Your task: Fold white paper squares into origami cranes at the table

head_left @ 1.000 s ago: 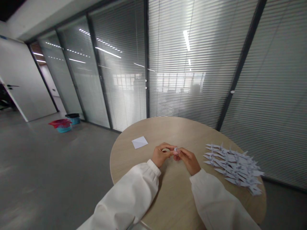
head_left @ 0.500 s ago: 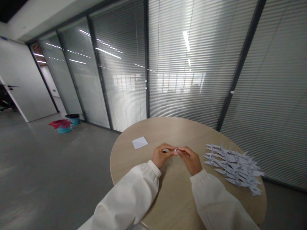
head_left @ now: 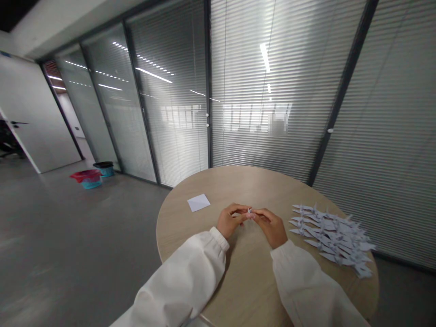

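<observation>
Small white folded paper crane [head_left: 250, 212], pinched narrowly between the fingertips of the left hand [head_left: 230, 221] and right hand [head_left: 271, 228], its long axis too small to tell, above a round pale-wood table [head_left: 190, 227]. Open tabletop around the hands — flat white paper square [head_left: 198, 202] to the left, loose heap of white paper cranes [head_left: 330, 238] to the right.

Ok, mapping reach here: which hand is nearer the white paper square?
Left. The left hand is near the white paper square, not touching it; the right hand is farther off, beyond the left.
</observation>
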Motion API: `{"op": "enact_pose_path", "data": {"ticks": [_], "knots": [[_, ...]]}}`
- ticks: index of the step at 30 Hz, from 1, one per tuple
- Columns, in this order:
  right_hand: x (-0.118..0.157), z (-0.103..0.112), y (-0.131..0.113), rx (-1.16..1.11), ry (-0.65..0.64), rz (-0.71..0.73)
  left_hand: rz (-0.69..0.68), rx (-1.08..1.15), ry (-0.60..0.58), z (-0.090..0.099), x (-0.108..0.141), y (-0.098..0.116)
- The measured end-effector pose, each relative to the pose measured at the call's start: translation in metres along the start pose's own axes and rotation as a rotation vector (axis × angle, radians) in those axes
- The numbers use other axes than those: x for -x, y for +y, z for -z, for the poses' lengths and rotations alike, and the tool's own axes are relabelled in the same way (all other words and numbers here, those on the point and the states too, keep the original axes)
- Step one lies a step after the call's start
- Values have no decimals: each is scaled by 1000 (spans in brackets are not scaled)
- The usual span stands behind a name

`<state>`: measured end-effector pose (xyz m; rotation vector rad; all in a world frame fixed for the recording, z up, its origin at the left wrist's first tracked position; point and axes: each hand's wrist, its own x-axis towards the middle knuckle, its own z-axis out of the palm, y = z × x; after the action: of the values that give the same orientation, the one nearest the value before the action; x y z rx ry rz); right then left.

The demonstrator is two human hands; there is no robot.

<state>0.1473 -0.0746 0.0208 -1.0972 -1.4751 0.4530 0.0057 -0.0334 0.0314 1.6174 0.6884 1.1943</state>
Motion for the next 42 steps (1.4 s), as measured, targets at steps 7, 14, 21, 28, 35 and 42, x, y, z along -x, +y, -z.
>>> {"op": "enact_pose_path", "data": {"ticks": [7, 14, 21, 28, 35, 42], "knots": [[-2, 1, 2, -106, -39, -106, 134, 262, -98, 1, -2, -4], [-2, 0, 7, -118, -55, -55, 201, 344, -69, 3, -6, -14], [-2, 1, 6, -66, -80, -17, 185, 296, -67, 3, -7, -20], [-2, 0, 4, 14, -35, 17, 197, 213, -55, 3, -7, -18], [0, -1, 2, 115, 17, 134, 194, 206, -85, 6, -9, -21], [-2, 1, 6, 177, 23, 138, 139, 149, -114, 6, -8, -21]]}}
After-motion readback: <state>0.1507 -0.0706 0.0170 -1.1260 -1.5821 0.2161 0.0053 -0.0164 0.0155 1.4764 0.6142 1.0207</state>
